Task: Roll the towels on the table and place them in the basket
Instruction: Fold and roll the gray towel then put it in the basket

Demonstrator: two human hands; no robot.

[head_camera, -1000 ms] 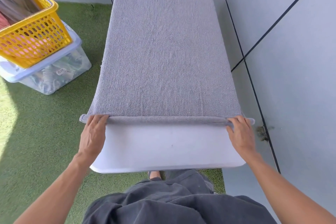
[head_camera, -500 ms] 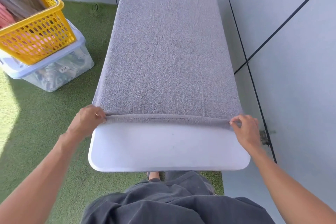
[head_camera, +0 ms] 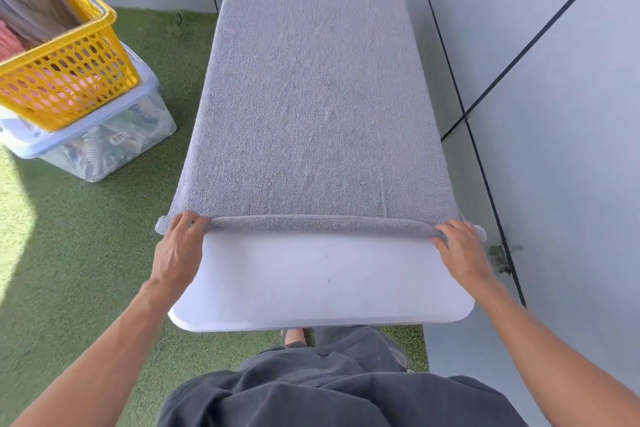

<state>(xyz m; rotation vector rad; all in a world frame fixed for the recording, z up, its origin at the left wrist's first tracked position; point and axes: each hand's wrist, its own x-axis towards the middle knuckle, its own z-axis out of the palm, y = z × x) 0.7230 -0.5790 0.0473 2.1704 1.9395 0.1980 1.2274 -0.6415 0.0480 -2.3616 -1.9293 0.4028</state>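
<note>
Towel (head_camera: 304, 97) lay flat along the white bench (head_camera: 322, 284), covering most of it. Its near edge was turned over into a thin roll (head_camera: 318, 224) that ran across the bench from side to side. Left hand (head_camera: 178, 253) sat at the left end of the roll, fingers bent over it and holding it. Right hand (head_camera: 462, 251) sat at the right end, fingers curled on the roll the same way. So the roll lay right under both grips, and the rest of the towel stretched away from the hands toward the far end. The bare white part of the bench was between the roll and the person.

One grey towel was on the bench. One yellow basket (head_camera: 65, 80) stood off to the left, well apart from the hands. It sat on top of one clear box (head_camera: 100, 146) on the green grass mat (head_camera: 69, 253). Grey cloth (head_camera: 31, 7) and some pink cloth (head_camera: 8, 42) were in the basket.
</note>
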